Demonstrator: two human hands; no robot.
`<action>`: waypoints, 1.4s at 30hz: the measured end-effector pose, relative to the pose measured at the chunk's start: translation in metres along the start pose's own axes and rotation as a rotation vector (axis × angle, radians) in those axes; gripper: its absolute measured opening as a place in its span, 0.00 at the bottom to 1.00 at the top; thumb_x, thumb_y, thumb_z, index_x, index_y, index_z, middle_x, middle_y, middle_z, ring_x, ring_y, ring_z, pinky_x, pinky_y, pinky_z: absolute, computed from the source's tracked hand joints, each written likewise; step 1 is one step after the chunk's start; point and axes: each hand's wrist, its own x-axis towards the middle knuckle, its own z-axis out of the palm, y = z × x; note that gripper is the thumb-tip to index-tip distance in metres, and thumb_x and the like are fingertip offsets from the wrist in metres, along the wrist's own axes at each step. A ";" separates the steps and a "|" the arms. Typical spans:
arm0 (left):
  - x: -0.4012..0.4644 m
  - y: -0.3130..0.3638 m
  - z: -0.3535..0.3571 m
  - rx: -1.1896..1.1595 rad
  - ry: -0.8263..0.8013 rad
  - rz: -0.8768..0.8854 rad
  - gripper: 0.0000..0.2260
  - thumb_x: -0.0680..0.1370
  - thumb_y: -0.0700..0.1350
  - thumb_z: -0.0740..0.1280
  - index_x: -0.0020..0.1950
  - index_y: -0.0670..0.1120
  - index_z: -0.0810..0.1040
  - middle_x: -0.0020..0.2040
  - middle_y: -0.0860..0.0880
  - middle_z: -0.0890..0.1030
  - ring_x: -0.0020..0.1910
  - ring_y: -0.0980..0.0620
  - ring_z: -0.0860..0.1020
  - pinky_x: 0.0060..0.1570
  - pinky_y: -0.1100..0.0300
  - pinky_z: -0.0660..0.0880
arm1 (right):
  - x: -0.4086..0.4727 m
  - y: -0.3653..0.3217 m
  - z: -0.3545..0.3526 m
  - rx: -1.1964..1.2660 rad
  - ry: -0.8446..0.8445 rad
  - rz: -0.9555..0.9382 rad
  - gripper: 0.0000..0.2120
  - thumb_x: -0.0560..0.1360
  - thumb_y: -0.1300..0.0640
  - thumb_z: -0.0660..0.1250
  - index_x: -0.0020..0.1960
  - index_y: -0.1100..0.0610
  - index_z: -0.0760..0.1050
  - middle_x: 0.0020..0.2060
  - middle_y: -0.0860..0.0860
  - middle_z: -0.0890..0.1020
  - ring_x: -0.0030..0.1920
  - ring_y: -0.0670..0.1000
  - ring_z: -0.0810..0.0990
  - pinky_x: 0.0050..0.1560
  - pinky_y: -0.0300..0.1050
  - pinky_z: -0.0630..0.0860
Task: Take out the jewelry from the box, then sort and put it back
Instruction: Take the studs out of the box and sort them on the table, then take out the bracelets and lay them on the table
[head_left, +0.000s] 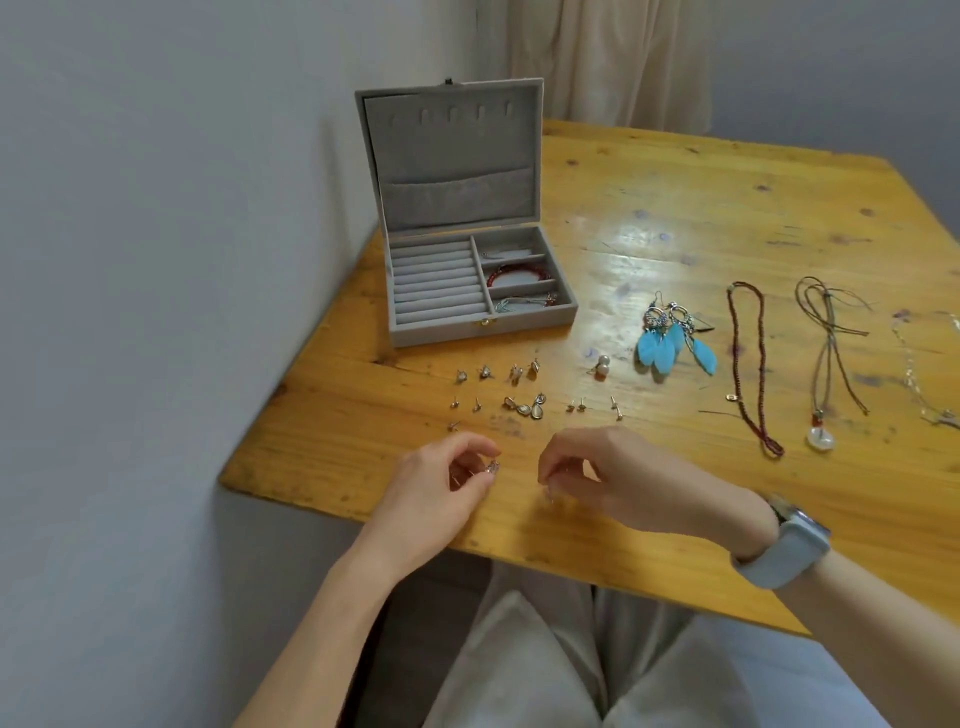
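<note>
A grey velvet jewelry box (563, 312) stands open at the table's back left, a red bead bracelet (511, 274) in its middle right compartment. Several small silver stud earrings (524, 405) lie in rows in front of the box. My left hand (441, 488) pinches a small sparkly earring (492, 466) near the table's front edge. My right hand (613, 475) pinches another small earring (549, 492) just beside it. Blue feather earrings (675, 343), a dark red bead necklace (748, 364) and a cord necklace with a white pendant (826, 364) lie to the right.
The wooden table (727, 208) sits against a grey wall on the left. A thin chain (919, 384) lies at the far right edge. A pearl earring (601, 364) rests mid-table. A pale watch is on my right wrist. My lap is below the table's front edge.
</note>
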 end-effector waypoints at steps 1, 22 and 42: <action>-0.001 0.001 -0.001 -0.001 -0.021 -0.007 0.07 0.75 0.43 0.67 0.49 0.54 0.76 0.43 0.58 0.78 0.44 0.63 0.75 0.45 0.71 0.72 | -0.001 -0.003 -0.002 0.053 -0.078 -0.003 0.05 0.76 0.58 0.62 0.48 0.52 0.76 0.40 0.40 0.77 0.37 0.35 0.72 0.39 0.28 0.67; 0.035 0.004 0.017 0.247 -0.004 0.197 0.13 0.77 0.44 0.64 0.61 0.52 0.73 0.50 0.58 0.73 0.37 0.64 0.69 0.46 0.67 0.68 | 0.026 0.023 0.017 -0.122 0.319 0.019 0.09 0.76 0.58 0.61 0.54 0.54 0.77 0.49 0.49 0.77 0.48 0.47 0.72 0.49 0.41 0.72; 0.199 0.020 -0.034 0.552 0.227 0.096 0.16 0.80 0.47 0.56 0.67 0.48 0.68 0.67 0.49 0.69 0.66 0.50 0.64 0.65 0.53 0.64 | 0.162 0.056 -0.097 -0.221 0.536 0.108 0.12 0.78 0.61 0.56 0.55 0.59 0.77 0.51 0.55 0.79 0.52 0.55 0.74 0.50 0.45 0.70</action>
